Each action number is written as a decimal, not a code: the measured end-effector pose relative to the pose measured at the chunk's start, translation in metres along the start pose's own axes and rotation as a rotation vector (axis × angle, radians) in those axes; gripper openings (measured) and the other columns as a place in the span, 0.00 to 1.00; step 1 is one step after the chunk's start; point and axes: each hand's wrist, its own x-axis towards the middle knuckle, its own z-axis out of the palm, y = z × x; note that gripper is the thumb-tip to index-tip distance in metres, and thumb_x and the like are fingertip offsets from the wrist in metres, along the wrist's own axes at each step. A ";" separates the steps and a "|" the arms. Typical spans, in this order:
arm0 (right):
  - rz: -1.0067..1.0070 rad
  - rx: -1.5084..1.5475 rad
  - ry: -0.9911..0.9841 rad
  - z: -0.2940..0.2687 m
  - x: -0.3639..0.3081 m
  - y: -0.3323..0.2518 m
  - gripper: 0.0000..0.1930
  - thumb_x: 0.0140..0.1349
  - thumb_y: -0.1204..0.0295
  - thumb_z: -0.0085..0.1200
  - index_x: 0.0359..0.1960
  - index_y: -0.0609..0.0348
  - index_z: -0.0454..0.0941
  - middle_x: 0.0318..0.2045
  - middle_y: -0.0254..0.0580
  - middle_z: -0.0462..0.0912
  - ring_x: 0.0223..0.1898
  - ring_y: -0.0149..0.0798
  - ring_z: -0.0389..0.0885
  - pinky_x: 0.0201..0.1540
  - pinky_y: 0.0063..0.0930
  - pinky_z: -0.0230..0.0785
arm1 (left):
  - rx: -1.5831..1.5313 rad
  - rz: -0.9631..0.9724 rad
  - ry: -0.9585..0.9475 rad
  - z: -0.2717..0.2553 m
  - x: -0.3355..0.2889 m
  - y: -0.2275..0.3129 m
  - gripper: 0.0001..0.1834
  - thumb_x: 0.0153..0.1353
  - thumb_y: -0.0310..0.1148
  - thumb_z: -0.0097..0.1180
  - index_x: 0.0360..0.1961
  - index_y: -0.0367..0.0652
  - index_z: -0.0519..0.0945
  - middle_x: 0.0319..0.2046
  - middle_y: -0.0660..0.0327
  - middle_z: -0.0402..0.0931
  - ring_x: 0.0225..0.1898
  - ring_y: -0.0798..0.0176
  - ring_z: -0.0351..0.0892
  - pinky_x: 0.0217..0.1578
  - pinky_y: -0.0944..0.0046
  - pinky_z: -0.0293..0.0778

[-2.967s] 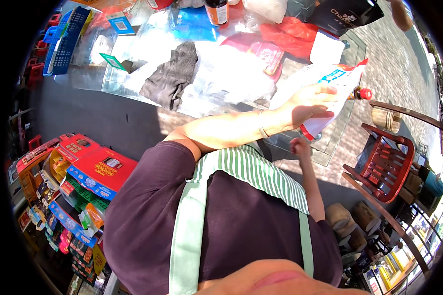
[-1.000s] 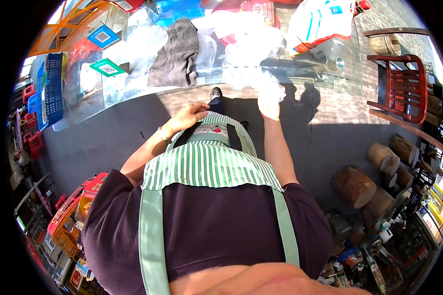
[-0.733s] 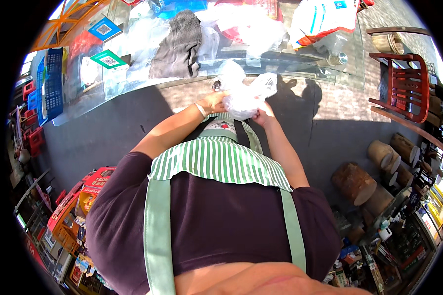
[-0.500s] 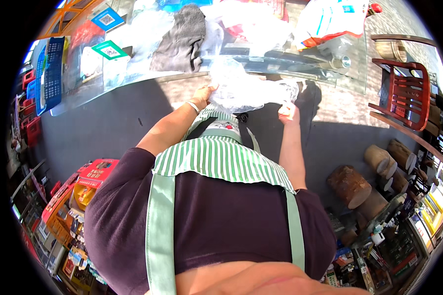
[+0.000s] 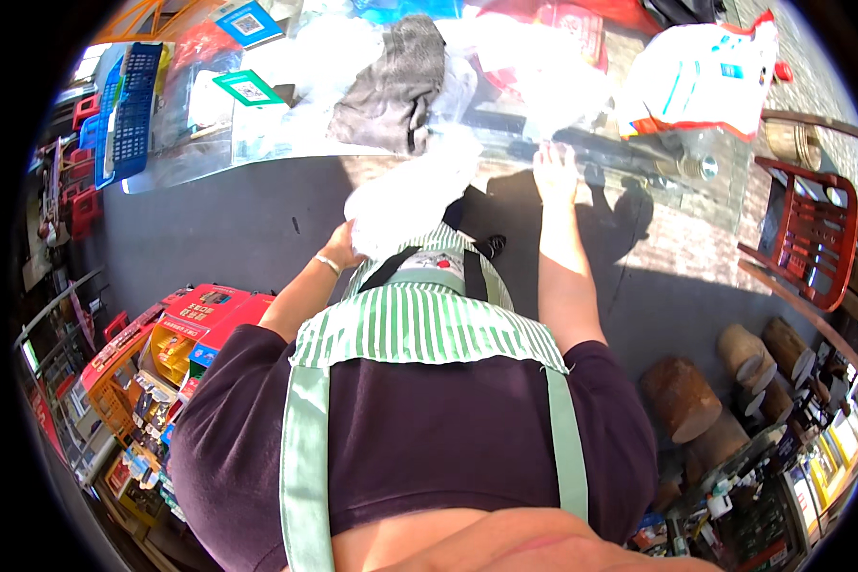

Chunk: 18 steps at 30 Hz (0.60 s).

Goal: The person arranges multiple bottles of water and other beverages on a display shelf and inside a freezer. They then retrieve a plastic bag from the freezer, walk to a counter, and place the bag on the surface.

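Observation:
My left hand (image 5: 339, 244) grips a crumpled white plastic bag (image 5: 405, 191), held low in front of my green-striped apron. The bag rises toward the edge of the glass-topped table (image 5: 286, 153). My right hand (image 5: 553, 164) is stretched forward with fingers apart, at the table's near edge, holding nothing. A grey cloth (image 5: 396, 81) lies on the table just beyond the bag. Farther right on the table rests a large white sack with blue print (image 5: 705, 76).
A blue basket (image 5: 132, 105), a green-framed card (image 5: 248, 88) and a red bag (image 5: 572, 21) sit on the table. A red plastic chair (image 5: 810, 238) stands at right, wooden stumps (image 5: 682, 396) below it. Colourful boxes (image 5: 200, 324) are stacked at left.
Both hands were on the white bag half a second ago. My right hand has let go and reached to the table edge; my left hand keeps the bag, now lower.

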 end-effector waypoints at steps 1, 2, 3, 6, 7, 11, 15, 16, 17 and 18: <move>0.008 -0.030 -0.085 0.001 0.007 0.011 0.18 0.71 0.56 0.39 0.57 0.48 0.67 0.59 0.43 0.70 0.63 0.43 0.62 0.65 0.41 0.54 | 0.051 -0.002 -0.036 0.010 -0.008 0.000 0.22 0.70 0.47 0.41 0.55 0.45 0.74 0.49 0.59 0.79 0.49 0.55 0.80 0.49 0.48 0.76; 0.020 -0.054 -0.170 -0.007 0.016 0.024 0.19 0.71 0.55 0.40 0.56 0.50 0.68 0.56 0.42 0.73 0.61 0.42 0.67 0.64 0.40 0.57 | 0.106 0.001 -0.066 0.025 -0.021 0.001 0.23 0.70 0.48 0.41 0.57 0.44 0.72 0.51 0.58 0.78 0.50 0.54 0.79 0.51 0.48 0.75; 0.152 -0.072 -0.374 -0.019 0.024 0.038 0.17 0.70 0.58 0.43 0.54 0.52 0.68 0.50 0.41 0.75 0.55 0.41 0.71 0.61 0.40 0.61 | 0.144 0.029 -0.111 0.039 -0.025 0.006 0.25 0.70 0.49 0.41 0.58 0.42 0.71 0.53 0.56 0.77 0.52 0.53 0.78 0.54 0.47 0.73; 0.167 -1.010 -0.629 -0.023 -0.008 0.083 0.17 0.63 0.71 0.50 0.55 0.51 0.68 0.37 0.35 0.75 0.34 0.34 0.74 0.33 0.28 0.67 | 0.051 -0.019 -0.429 0.076 -0.020 0.006 0.26 0.69 0.47 0.43 0.61 0.39 0.69 0.56 0.53 0.75 0.56 0.51 0.75 0.59 0.47 0.68; 0.189 -1.248 -0.669 -0.017 -0.033 0.102 0.20 0.61 0.76 0.50 0.56 0.51 0.67 0.34 0.34 0.74 0.29 0.32 0.73 0.24 0.25 0.68 | 0.071 0.052 -0.593 0.080 -0.006 -0.005 0.25 0.70 0.44 0.43 0.60 0.39 0.70 0.57 0.54 0.74 0.56 0.53 0.75 0.60 0.51 0.67; 0.540 -0.884 -0.082 -0.006 -0.074 0.113 0.20 0.56 0.82 0.49 0.51 0.56 0.72 0.31 0.34 0.76 0.26 0.31 0.75 0.25 0.25 0.71 | 0.425 0.089 -0.791 0.117 0.049 -0.020 0.19 0.67 0.35 0.50 0.56 0.38 0.74 0.51 0.58 0.78 0.50 0.62 0.78 0.54 0.62 0.73; 0.163 -0.470 -0.414 -0.050 -0.041 0.006 0.18 0.60 0.76 0.47 0.53 0.65 0.72 0.47 0.49 0.80 0.49 0.44 0.80 0.53 0.39 0.73 | 0.293 0.340 -0.480 0.143 0.075 -0.001 0.19 0.62 0.36 0.58 0.52 0.39 0.77 0.47 0.60 0.81 0.45 0.63 0.80 0.46 0.60 0.76; 0.205 -0.172 -0.174 -0.044 -0.031 -0.027 0.20 0.65 0.71 0.44 0.57 0.66 0.70 0.56 0.52 0.75 0.58 0.49 0.73 0.62 0.46 0.65 | 0.427 0.640 -0.205 0.155 0.075 0.009 0.18 0.58 0.35 0.61 0.49 0.40 0.79 0.41 0.58 0.82 0.40 0.60 0.82 0.41 0.60 0.76; 0.037 -0.150 -0.031 -0.048 -0.025 -0.062 0.20 0.65 0.70 0.43 0.57 0.66 0.70 0.57 0.50 0.74 0.59 0.49 0.72 0.63 0.47 0.64 | 0.701 0.899 0.000 0.157 0.078 0.016 0.19 0.59 0.38 0.59 0.49 0.41 0.79 0.42 0.57 0.82 0.40 0.56 0.82 0.42 0.58 0.75; -0.129 -0.126 0.106 -0.053 -0.022 -0.089 0.21 0.66 0.69 0.42 0.57 0.66 0.70 0.58 0.49 0.74 0.60 0.50 0.71 0.64 0.49 0.63 | 0.969 1.151 0.226 0.159 0.083 0.024 0.20 0.60 0.42 0.57 0.49 0.41 0.79 0.42 0.56 0.82 0.40 0.53 0.82 0.43 0.57 0.75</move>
